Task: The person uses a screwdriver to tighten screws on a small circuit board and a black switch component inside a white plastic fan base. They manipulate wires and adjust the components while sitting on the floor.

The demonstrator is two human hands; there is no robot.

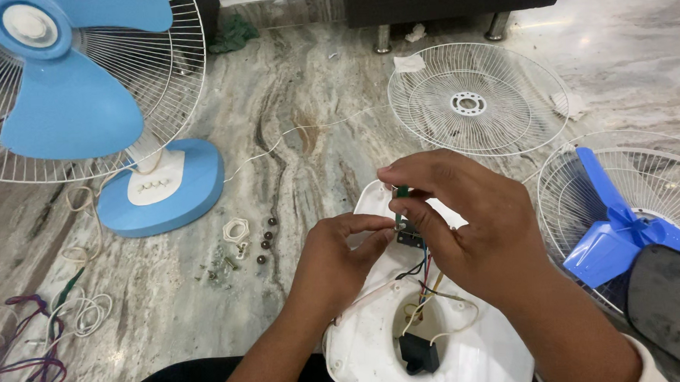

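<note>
My left hand (341,253) and my right hand (463,220) meet over an upturned white fan base (377,350). Both pinch a small black switch part (409,235) with a green piece (402,193) on top, held above the base. Black, red and yellow wires (423,275) run from that part down into the base's round opening, where a black capacitor block (420,353) sits. My right thumb and forefinger grip the green top; my left fingertips hold the part's left side.
A blue table fan (68,96) with its blue base (168,191) stands at left. A loose white grille (473,97) lies ahead, another grille with a blue blade (620,224) at right. Screws and a white nut (239,233) lie on the marble floor. Wire coils (55,326) lie left.
</note>
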